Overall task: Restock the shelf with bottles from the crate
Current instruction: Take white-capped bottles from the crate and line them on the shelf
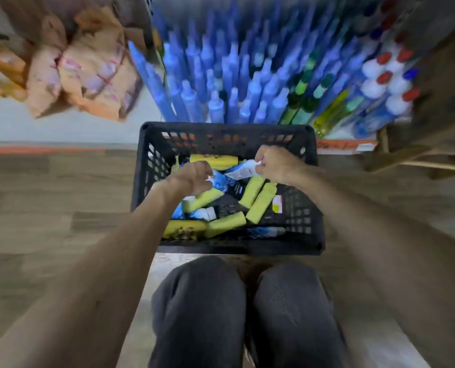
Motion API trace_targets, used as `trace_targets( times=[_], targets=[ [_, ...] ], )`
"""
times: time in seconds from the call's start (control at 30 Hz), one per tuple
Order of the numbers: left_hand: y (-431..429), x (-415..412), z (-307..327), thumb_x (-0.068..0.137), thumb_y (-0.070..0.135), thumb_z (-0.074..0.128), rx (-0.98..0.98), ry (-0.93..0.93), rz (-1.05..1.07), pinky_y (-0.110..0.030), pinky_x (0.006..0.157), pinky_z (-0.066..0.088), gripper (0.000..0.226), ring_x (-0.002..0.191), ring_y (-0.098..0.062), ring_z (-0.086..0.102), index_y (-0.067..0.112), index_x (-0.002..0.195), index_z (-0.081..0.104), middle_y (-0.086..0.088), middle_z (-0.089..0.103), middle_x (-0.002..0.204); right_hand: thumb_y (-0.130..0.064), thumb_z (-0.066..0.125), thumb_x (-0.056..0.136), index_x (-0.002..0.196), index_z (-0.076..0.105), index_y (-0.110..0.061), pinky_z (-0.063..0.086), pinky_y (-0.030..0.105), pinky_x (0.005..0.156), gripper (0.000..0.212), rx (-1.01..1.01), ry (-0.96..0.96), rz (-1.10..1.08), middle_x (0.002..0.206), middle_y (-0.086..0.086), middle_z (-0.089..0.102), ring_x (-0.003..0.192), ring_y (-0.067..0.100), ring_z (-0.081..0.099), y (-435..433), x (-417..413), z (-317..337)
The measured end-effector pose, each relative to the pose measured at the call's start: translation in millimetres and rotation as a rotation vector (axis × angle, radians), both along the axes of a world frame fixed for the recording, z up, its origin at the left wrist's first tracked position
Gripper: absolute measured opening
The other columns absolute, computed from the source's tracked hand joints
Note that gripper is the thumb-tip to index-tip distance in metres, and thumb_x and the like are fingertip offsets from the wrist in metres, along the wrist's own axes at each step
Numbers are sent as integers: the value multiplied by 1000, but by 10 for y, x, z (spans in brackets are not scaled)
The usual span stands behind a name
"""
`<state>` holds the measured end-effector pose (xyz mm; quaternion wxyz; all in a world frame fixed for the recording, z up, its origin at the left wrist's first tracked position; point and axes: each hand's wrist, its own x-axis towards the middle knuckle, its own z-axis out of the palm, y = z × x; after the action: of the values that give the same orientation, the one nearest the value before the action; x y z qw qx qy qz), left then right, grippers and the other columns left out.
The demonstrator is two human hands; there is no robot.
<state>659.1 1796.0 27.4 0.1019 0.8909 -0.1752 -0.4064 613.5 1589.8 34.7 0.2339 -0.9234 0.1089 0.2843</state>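
A black plastic crate (308, 197) stands on the floor in front of my knees. Several yellow bottles (260, 203) and blue bottles (219, 181) lie loose in it. My right hand (276, 163) is inside the crate at the back, closed on a white-and-blue bottle (243, 170) lifted above the pile. My left hand (191, 177) is curled over the middle of the pile, its fingertips on a blue bottle there. Past the crate, the low shelf (346, 144) is packed with upright blue bottles (221, 83).
Green and yellow bottles (324, 107) and white bottles with red caps (391, 78) stand at the shelf's right. Orange packets (88, 75) hang or lie at the upper left. A wooden frame (417, 155) sits at the right. The floor is wood-patterned. My knees (242, 301) are below the crate.
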Motion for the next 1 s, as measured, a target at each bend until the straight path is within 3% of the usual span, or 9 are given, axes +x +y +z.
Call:
trace_targets(
  times=[0.17,0.33,0.47,0.6,0.67,0.73,0.83,0.93,1.0],
  targets=[
    [80,111,-1506,89,28,60,51,18,67,-34,82,44,44,113,-31,55,7,127,55,-13,55,129,-21,60,92,128,53,-7,45,33,86,39,-54,46,-16,125,14,59,112,31,56,-210,27,-1424],
    [47,291,-2191,84,29,67,-31,-9,497,-26,56,40,26,68,-23,53,8,73,55,-9,58,74,-17,62,90,135,43,-6,43,33,87,50,-102,-10,-80,131,16,51,118,32,52,-312,138,-2145],
    [-82,355,-2406,78,32,74,-193,28,803,-39,84,55,66,92,-28,65,-11,119,44,-20,63,105,-10,62,87,122,34,-7,41,38,80,45,-140,-106,-148,131,20,39,114,38,49,-317,187,-2330],
    [-120,385,-2563,64,45,80,-239,60,918,-38,94,52,86,104,-22,62,-7,122,45,-12,61,117,-10,66,85,124,33,-8,41,38,78,51,-122,-118,-152,130,18,40,112,39,52,-341,228,-2363],
    [-123,366,-2535,54,43,84,-277,24,958,-38,86,55,76,92,-22,64,-6,104,55,-12,64,102,-12,70,83,127,36,-8,46,41,83,55,-99,-107,-153,130,16,43,112,39,53,-330,228,-2404],
    [-157,333,-2467,65,32,85,-310,18,994,-43,79,58,45,82,-24,64,2,85,58,-12,61,91,-17,75,81,128,40,-9,47,43,88,59,-85,-115,-195,131,14,44,113,38,53,-322,226,-2459],
    [-235,286,-2479,76,18,80,-382,123,1068,-41,68,59,32,84,-27,64,1,91,56,-15,60,97,-29,80,78,130,46,-9,47,39,90,66,-23,-48,-279,131,12,44,114,32,53,-362,221,-2533],
    [-254,276,-2442,70,18,85,-416,113,1075,-34,55,59,41,83,-31,65,-6,89,58,-20,62,93,-30,84,73,113,55,-9,43,30,68,53,152,-53,-416,114,9,54,96,23,54,-395,196,-2487],
    [-280,213,-2237,70,23,84,-331,7,913,-27,44,43,39,70,-23,55,-2,75,55,-15,54,78,-27,83,73,95,51,-13,36,28,55,42,232,-99,-496,96,4,54,84,20,50,-331,145,-2288]
  ],
)
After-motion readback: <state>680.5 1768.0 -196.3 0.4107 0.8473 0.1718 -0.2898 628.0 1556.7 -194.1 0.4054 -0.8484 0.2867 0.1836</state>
